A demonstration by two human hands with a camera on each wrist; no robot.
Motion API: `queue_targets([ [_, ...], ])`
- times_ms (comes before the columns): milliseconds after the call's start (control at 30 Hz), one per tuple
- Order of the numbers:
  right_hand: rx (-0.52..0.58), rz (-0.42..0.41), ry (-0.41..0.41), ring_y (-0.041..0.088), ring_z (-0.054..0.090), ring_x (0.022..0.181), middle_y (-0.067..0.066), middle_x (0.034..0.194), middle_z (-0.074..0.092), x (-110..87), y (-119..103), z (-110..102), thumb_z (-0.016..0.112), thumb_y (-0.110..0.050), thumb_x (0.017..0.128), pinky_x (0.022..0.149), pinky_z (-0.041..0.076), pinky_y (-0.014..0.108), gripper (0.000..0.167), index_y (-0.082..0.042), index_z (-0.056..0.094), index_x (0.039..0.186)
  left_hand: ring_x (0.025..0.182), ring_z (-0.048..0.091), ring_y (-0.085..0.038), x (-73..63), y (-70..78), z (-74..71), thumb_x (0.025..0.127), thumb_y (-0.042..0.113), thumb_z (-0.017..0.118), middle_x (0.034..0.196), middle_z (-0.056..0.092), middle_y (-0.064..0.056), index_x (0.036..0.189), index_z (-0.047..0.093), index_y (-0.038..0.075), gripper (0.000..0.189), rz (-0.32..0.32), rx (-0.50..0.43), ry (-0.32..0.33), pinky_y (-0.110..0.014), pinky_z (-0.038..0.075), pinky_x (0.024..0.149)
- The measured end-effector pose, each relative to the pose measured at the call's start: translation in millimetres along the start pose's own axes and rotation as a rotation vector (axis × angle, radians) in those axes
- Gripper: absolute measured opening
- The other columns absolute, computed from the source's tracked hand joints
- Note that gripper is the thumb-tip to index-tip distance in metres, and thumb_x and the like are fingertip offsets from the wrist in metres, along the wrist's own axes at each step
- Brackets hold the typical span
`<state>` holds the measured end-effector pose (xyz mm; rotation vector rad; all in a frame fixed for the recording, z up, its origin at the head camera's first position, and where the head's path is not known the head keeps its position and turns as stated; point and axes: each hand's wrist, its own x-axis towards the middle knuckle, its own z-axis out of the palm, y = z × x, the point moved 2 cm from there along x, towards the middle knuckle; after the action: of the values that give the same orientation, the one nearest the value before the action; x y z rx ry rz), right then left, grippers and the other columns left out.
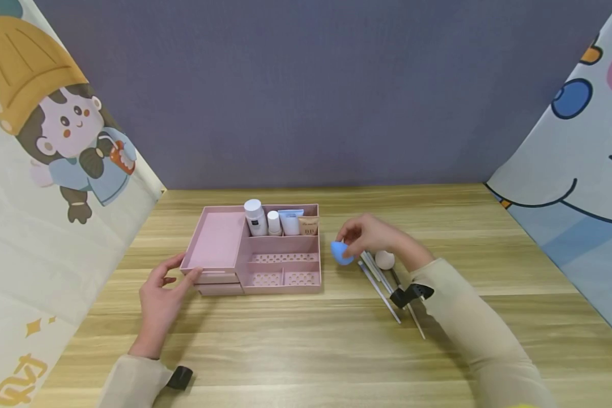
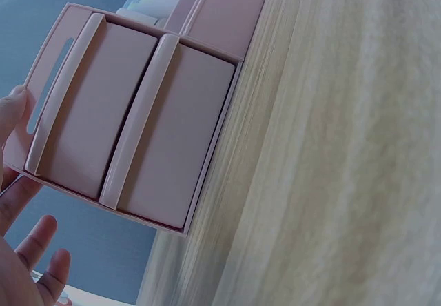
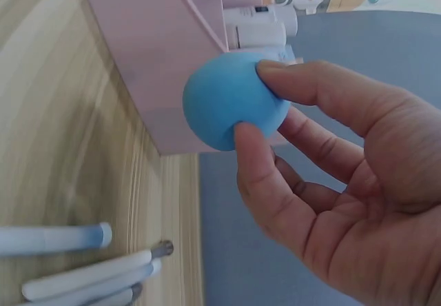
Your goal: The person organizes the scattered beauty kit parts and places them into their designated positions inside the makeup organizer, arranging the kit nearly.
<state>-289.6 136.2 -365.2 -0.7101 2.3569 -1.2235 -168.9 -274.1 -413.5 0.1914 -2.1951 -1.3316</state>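
Observation:
A pink desktop organizer (image 1: pixel 219 238) stands on the table, with two handled drawers (image 2: pixel 96 106) in its front left part. My left hand (image 1: pixel 163 292) pinches its front left corner between thumb and index finger; the other fingers are spread apart from it. To the right of the organizer, my right hand (image 1: pixel 369 235) holds a blue makeup sponge (image 3: pixel 231 103) between thumb and fingertips, above the table. A white bottle (image 1: pixel 255 218), a smaller white bottle (image 1: pixel 274 224), a light blue tube (image 1: pixel 290 222) and a tan tube (image 1: pixel 309 225) stand in the organizer's back compartment.
Several slim makeup brushes (image 1: pixel 382 294) lie under and beside the right forearm. Next to them is a pale round puff-like thing (image 1: pixel 385 260). A dark panel (image 1: pixel 316 96) rises behind the wooden table (image 1: pixel 285 345), with printed cloths at both sides.

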Motion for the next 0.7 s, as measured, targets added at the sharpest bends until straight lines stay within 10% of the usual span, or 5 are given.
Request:
queue_targets([
  [700,0.155,-0.134,0.042,0.019,0.065,0.083,0.009,0.092,0.072,8.3,-21.2,41.8,0.078,0.003,0.075,0.074,0.056,0.030,0.031,0.008,0.070,0.105,0.101,0.053,0.007,-0.6,-0.7,-0.5,0.082,0.008,0.082,0.117,0.071,-0.008,0.119,0.071,0.004,0.039,0.003,0.010,0.005,-0.020,0.040,0.080],
])
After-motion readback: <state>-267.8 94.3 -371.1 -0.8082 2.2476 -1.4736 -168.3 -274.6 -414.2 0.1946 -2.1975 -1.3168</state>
